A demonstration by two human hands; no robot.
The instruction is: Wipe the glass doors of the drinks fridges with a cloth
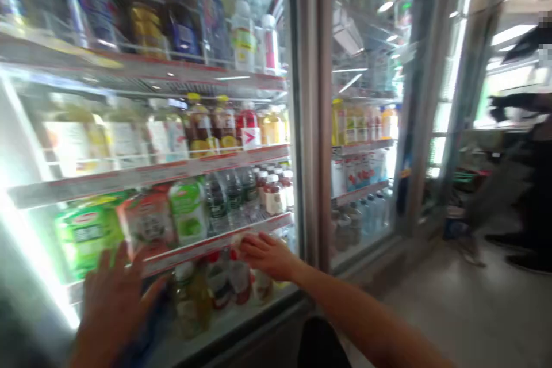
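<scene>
Low at the left, my left hand [118,293] has its fingers spread and holds nothing. It is in front of the lower shelf, near a green drink pouch [86,236] and a reddish pouch [146,218]. My right hand [269,256] reaches in from the right to the red-and-white front strip [185,253] of that shelf. Its fingers press a small pale wad, which looks like a cloth [240,237], against the strip; blur hides its details. Behind it stand dark clear bottles [218,201] and white-capped bottles [273,192].
Bottles with pale labels [123,135] line the shelf above. Cups [219,282] stand on the cooler's bottom level. A metal door frame [308,98] divides this cooler from another glass-fronted section [366,126]. At the far right, a person in dark clothes [535,184] stands on the floor.
</scene>
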